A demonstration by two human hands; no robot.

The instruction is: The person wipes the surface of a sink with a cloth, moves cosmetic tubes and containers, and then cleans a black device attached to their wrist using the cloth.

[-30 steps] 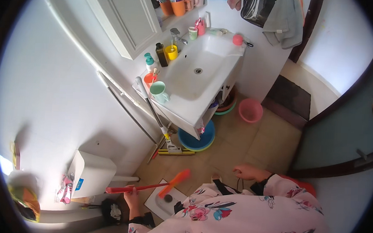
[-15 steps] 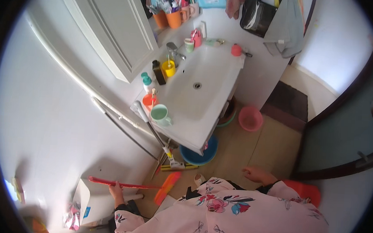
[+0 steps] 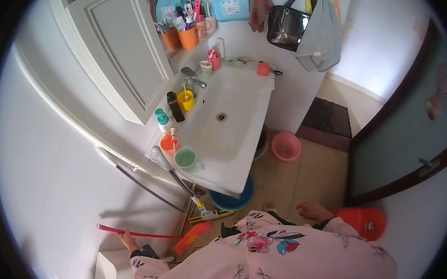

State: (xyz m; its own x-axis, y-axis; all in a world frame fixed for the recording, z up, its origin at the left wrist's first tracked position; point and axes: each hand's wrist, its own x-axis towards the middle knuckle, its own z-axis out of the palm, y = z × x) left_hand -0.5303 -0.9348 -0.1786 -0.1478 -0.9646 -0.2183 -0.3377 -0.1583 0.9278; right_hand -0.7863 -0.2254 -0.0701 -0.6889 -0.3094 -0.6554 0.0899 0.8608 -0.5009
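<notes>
My left hand (image 3: 128,239) is closed around the red handle of a broom (image 3: 150,234), at the lower left. The handle lies nearly level across the view, and its orange bristles (image 3: 192,237) are low, close to the head of a mop (image 3: 210,215). Whether the bristles touch the floor I cannot tell. My right hand (image 3: 314,211) hangs free at the lower right with loosely bent fingers and nothing visible in it. Near it is a red plastic tub or stool (image 3: 365,222). Below my left hand stands a white bin (image 3: 113,267), partly cut off by the view's rim.
Ahead is a white washbasin (image 3: 228,145) with cups, bottles and a tap along its left side. A blue basin (image 3: 235,198) sits beneath it, and a pink basin (image 3: 286,146) on the tiled floor. A dark step (image 3: 327,119) and a glass door (image 3: 401,128) are to the right.
The whole view has shifted, with the washbasin now further left and lower. The broom's bristles have come nearer the mop head. My left hand keeps its grip on the handle.
</notes>
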